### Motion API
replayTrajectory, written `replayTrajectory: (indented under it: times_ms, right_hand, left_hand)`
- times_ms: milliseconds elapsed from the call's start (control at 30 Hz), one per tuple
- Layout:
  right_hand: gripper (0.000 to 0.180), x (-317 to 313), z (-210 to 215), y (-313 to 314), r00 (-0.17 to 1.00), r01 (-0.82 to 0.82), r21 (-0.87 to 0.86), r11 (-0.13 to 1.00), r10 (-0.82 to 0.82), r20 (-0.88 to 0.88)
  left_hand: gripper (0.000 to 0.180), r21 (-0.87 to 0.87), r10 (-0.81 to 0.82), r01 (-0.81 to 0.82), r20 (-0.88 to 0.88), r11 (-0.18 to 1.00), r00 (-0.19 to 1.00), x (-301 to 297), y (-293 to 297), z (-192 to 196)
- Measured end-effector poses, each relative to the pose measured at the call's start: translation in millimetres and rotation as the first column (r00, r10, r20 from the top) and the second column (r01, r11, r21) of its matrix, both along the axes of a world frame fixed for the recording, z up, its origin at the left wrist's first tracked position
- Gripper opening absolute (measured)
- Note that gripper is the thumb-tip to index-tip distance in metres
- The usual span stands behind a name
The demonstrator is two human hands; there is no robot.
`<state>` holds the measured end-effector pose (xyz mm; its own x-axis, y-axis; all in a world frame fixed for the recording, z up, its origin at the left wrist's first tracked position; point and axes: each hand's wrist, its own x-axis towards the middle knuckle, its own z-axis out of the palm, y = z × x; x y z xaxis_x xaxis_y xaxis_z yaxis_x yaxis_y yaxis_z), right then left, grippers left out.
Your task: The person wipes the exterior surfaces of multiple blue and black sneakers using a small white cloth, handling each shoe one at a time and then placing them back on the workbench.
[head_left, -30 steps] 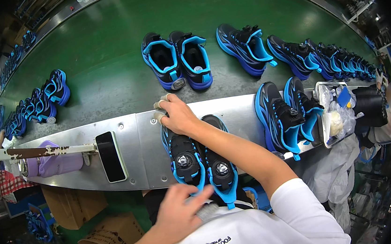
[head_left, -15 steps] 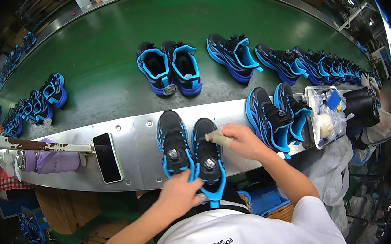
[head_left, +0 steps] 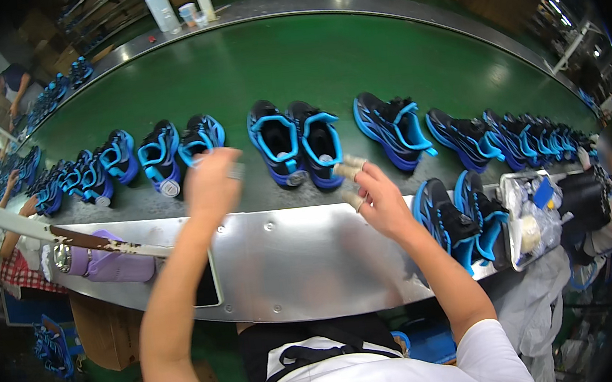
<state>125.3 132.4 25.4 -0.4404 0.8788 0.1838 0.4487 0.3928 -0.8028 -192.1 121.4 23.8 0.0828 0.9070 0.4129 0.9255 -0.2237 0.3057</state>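
My left hand [head_left: 213, 185] reaches over the belt at the heel of a black and blue sneaker [head_left: 206, 130]; motion blurs its fingers, so its grip does not show. Just left of it stands another such sneaker [head_left: 159, 152]. My right hand [head_left: 377, 197] hovers over the belt's near edge, its fingers apart with beige covers on the tips. It holds nothing and is nearest to the heel of the right sneaker [head_left: 322, 141] of a pair. The left sneaker [head_left: 275, 142] of that pair stands beside it, opening toward me.
A single sneaker [head_left: 392, 127] and a long row of sneakers [head_left: 463, 139] continue rightward on the green belt [head_left: 293, 59]. On the steel ledge [head_left: 291, 266] are another sneaker pair [head_left: 445, 222], a white tray [head_left: 514, 244], a purple bottle [head_left: 121, 260] and a phone [head_left: 207, 278].
The sneaker pair from the ledge before me now stands on the belt, left of the middle pair. Both my hands have moved forward, and the view has tilted up.
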Motion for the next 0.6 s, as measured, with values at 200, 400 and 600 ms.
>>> replayTrajectory:
  times_ms: [200, 400, 600]
  right_hand:
    - [0.048, -52, -23, 32, 0.985, -0.072, 0.125, 0.99, 0.051, 0.164]
    - [0.035, -3, 13, -48, 0.954, -0.268, -0.093, 0.959, 0.278, 0.112]
    - [0.044, -10, -29, -153, 0.891, -0.331, -0.262, 0.907, 0.392, 0.23]
  left_hand:
    - [0.042, -0.214, -0.024, 0.103, 0.342, 0.971, 0.939, 58, 4, -18]
    - [0.019, -0.312, -0.267, 0.466, 0.511, 0.828, 0.817, 58, -84, 11]
    - [0.028, -0.495, -0.141, 0.451, 0.543, 0.743, 0.828, 34, -189, -29]
